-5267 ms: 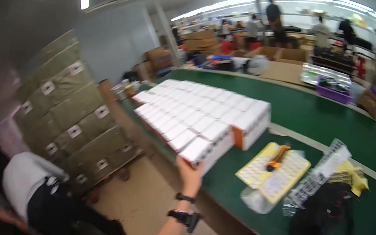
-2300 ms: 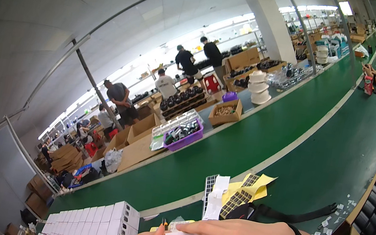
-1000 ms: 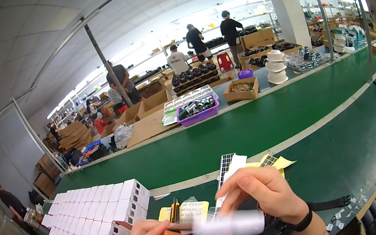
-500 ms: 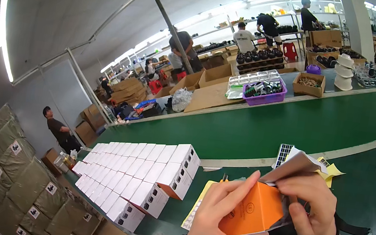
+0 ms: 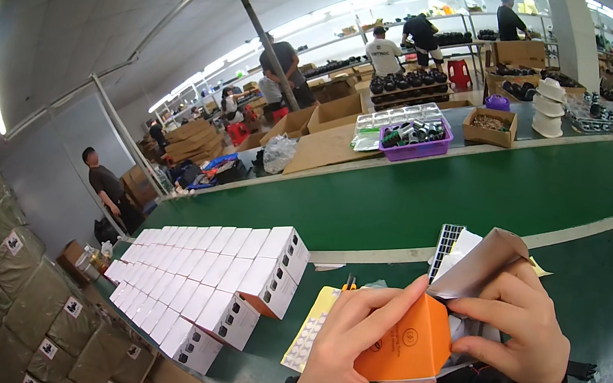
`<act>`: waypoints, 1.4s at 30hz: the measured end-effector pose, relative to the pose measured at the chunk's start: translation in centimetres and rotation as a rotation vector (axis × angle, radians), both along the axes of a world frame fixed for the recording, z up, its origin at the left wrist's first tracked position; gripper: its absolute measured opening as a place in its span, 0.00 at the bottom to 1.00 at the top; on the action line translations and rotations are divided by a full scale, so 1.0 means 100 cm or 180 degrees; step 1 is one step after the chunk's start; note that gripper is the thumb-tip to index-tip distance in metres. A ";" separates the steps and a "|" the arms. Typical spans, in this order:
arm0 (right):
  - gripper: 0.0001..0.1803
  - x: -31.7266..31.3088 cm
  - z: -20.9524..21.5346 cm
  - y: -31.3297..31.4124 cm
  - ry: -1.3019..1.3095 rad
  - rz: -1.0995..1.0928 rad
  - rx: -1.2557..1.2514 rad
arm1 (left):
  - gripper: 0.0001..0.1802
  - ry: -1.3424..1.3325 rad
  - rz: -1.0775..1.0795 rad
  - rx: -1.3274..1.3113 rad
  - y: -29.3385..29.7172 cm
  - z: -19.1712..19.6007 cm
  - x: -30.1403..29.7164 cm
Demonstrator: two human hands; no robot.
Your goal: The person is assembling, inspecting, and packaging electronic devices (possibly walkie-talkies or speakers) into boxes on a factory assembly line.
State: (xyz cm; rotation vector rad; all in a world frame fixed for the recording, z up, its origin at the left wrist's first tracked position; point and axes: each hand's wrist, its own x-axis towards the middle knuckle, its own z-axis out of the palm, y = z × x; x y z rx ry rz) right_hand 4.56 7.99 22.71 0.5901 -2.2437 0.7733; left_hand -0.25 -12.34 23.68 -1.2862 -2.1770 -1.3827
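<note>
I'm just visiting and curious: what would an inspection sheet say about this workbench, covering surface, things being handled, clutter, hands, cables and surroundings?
Surface: green table, carrying rows of white boxes.
Things being handled: one orange-sided box, tilted, its flap raised.
Clutter: yellow sheet with pale squares, partly hidden by the left hand; purple basket of small parts on the far side.
Hands: left hand grips the box; right hand is at its opening, exact grip unclear.
Cables: nothing seen.
Surroundings: wrapped bundles stacked at left; a person standing beyond them; more people near shelves behind.
</note>
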 end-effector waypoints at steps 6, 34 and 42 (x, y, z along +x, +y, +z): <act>0.22 0.013 0.002 0.011 0.0129 -0.0435 0.0041 | 0.43 0.0098 -0.0066 0.0187 0.008 0.002 0.001; 0.03 -0.023 -0.017 0.006 0.1215 -0.0656 -0.1814 | 0.49 -0.0535 -0.0186 -0.0133 0.022 -0.020 -0.030; 0.04 -0.039 -0.022 0.026 0.1305 -0.0163 -0.2874 | 0.50 -0.0740 -0.0110 -0.0259 0.031 -0.022 -0.031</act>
